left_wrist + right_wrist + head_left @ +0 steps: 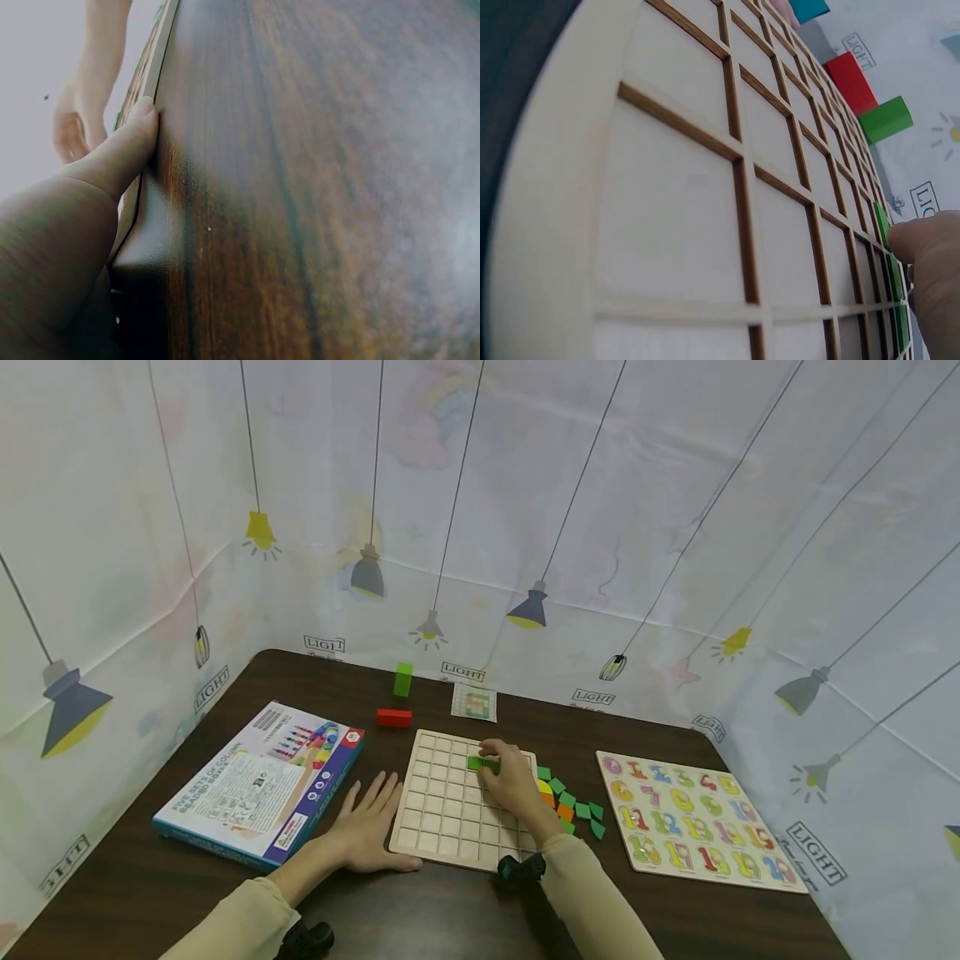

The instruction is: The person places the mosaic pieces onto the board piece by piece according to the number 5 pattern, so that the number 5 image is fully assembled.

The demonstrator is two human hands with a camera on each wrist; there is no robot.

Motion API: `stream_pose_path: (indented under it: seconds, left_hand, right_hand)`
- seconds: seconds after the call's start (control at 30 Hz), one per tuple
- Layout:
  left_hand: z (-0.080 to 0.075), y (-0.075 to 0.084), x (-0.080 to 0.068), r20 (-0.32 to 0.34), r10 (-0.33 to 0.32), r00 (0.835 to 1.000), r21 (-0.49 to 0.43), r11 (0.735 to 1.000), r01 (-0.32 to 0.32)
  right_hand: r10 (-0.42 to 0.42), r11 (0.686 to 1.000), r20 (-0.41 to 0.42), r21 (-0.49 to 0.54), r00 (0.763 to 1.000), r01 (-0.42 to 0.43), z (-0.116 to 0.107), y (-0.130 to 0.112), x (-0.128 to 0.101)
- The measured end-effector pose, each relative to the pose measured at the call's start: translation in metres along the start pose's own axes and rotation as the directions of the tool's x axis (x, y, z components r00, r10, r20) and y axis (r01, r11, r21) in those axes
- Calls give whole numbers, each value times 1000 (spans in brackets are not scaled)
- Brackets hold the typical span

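I start from the dark brown wooden table [465, 910], then the pale wooden grid board with square cells [442, 814] lying flat at its centre, with the blue boxed bead-game carton [258, 785] at the board's 9 o'clock and the wooden number puzzle board with coloured digits [693, 818] at its 3 o'clock. My left hand [367, 835] lies flat on the table, fingers straight and spread, thumb against the board's left edge near the corner closest to me; I judge it should keep bracing there so the board cannot slide. My right hand [513, 781] reaches over the board toward its 1 o'clock corner, fingertips curled down onto the flat green square tiles [482, 764] sitting in the second row from the far edge. In the right wrist view a fingertip [922, 240] presses on the green pieces [885, 240] within the grid ribs. To do this well, I would lower each tile level, square to its cell, and press lightly until seated. The loose heap of green, orange and yellow tiles [570, 802] waits just off the board's right edge. At 12 o'clock stand a green block [403, 679], a red block [393, 717] and a small pattern card [474, 702].
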State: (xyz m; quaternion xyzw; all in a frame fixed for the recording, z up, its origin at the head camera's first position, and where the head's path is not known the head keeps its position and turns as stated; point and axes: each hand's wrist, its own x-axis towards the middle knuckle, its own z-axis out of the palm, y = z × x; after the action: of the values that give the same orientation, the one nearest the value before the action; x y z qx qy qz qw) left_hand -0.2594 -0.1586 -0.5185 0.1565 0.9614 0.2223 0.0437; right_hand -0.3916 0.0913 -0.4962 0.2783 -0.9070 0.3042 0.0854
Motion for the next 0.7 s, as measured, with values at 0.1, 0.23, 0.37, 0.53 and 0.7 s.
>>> stream_pose_path:
  seconds: [0.1,0.23,0.37,0.53,0.7]
  left_hand:
    - [-2,3,-1,11,3,1000,-11,1000,-3]
    - [-5,4,-2,9,-9,1000,-10,1000,9]
    - [-6,2,-2,-20,12,1000,-36,999,-13]
    - [-3,0,0,-24,8,1000,-1,1000,-8]
    - [6,-3,1,-37,11,999,13,1000,-10]
  right_hand:
    - [-13,1000,-31,24,999,14,-6,3,-8]
    - [-55,997,-70,42,996,58,-15,9,-14]
    - [-65,996,-92,57,994,70,-24,18,-20]
    - [-109,993,-122,39,986,115,-35,28,-30]
    - [-116,993,-140,21,983,120,-44,38,-41]
